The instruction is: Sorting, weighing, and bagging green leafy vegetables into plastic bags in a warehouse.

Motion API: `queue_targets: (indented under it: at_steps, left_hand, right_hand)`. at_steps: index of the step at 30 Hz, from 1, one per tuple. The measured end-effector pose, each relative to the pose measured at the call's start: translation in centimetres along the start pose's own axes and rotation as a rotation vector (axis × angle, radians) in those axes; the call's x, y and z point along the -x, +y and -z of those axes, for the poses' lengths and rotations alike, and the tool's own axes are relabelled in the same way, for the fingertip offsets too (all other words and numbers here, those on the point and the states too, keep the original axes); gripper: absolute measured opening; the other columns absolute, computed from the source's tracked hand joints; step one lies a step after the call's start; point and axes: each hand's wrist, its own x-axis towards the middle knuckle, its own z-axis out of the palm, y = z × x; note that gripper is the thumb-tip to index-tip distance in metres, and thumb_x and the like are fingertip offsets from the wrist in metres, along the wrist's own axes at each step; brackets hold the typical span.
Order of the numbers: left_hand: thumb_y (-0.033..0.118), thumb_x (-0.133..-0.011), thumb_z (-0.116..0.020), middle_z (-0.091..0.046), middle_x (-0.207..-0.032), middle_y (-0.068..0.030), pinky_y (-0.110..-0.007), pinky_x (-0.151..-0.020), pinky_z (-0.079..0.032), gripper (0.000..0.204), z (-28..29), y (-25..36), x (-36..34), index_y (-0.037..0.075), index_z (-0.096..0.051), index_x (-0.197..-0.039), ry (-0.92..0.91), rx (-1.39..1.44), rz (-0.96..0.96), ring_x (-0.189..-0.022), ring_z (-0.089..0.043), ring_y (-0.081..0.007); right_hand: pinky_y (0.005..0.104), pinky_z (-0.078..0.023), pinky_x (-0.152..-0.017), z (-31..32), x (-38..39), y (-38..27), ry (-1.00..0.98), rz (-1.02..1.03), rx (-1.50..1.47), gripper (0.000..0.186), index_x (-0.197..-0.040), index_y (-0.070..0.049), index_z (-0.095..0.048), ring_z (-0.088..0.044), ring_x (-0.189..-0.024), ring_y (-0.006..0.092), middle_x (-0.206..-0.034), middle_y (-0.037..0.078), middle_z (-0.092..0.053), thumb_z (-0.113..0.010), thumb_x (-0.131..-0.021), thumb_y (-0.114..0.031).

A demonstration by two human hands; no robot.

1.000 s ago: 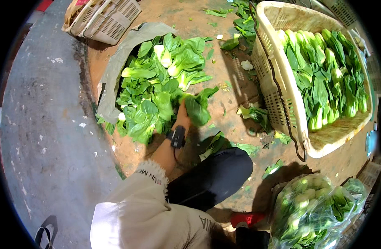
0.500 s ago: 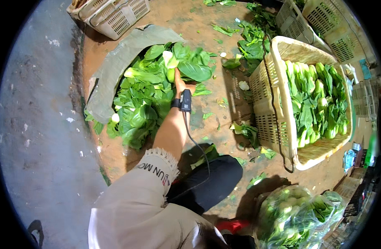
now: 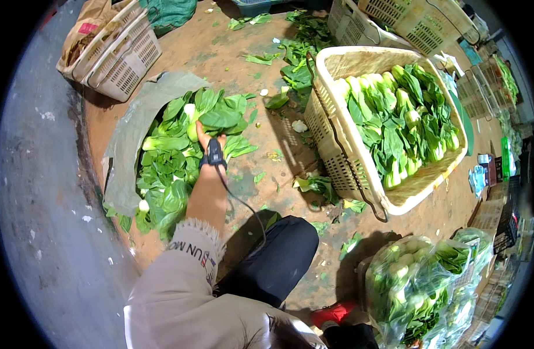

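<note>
My left hand reaches to the far right side of a heap of bok choy on the ground. Its fingers are closed round a head of bok choy with broad dark leaves; the leaves partly hide the fingertips. A black device with a cable is strapped at that wrist. A grey sheet lies along the left and far sides of the heap. To the right, a cream plastic crate holds rows of bok choy. My right hand is out of view.
Clear plastic bags of bok choy stand at the lower right. White crates stand at the far left, with more crates at the far right. Loose leaves litter the brown ground. A grey wall-like surface runs along the left.
The whole view has shifted, so the heap and the crate appear farther left. My left hand stays at the same part of the heap, on the bok choy.
</note>
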Motion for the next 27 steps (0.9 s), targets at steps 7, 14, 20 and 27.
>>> queue_targets:
  at_steps: [7,14,20,27]
  left_hand:
    - [0.039,-0.083,-0.049,-0.053,-0.114,-0.0081,-0.039,-0.094,-0.036,0.044,6.6,3.6,7.3,0.011,-0.049,-0.117,-0.482,-0.246,0.226,-0.106,-0.049,-0.0247]
    - [0.015,-0.083,-0.046,-0.052,-0.113,-0.0146,-0.034,-0.091,-0.036,0.041,9.5,7.9,10.6,-0.001,-0.043,-0.121,-0.868,-1.739,0.031,-0.101,-0.049,-0.0267]
    - [0.035,-0.052,-0.080,-0.051,-0.104,-0.0065,-0.029,-0.078,-0.042,0.083,1.3,4.2,23.4,-0.002,-0.043,-0.116,-1.425,-1.704,0.586,-0.092,-0.050,-0.0157]
    - [0.025,-0.037,-0.082,-0.035,-0.126,-0.0182,-0.039,-0.095,-0.035,0.080,-1.8,-4.3,31.4,0.003,-0.055,-0.109,-1.918,-2.010,0.182,-0.115,-0.040,-0.0321]
  right_hand:
    - [0.0375,-0.021,-0.105,6.6,-1.2,-1.8,0.101,-0.016,-0.020,0.061,-0.134,0.002,-0.024,-0.034,-0.123,0.0253,-0.132,0.015,-0.038,-0.043,-0.088,-0.034]
    - [0.0424,-0.012,-0.108,12.9,-3.3,-1.3,-0.727,0.360,0.302,0.054,-0.137,-0.012,-0.020,-0.018,-0.132,0.0263,-0.143,0.016,-0.019,-0.032,-0.090,-0.038]
    - [0.0235,-0.044,-0.050,9.4,-3.4,-5.3,-0.012,0.117,-0.432,0.013,-0.082,-0.007,-0.050,-0.054,-0.059,0.0126,-0.069,0.003,-0.055,-0.056,-0.082,-0.018]
    - [0.0175,-0.042,-0.049,7.6,-1.8,-6.1,-0.121,0.247,-0.422,0.018,-0.088,-0.001,-0.055,-0.053,-0.055,0.0081,-0.071,0.003,-0.057,-0.056,-0.083,-0.019]
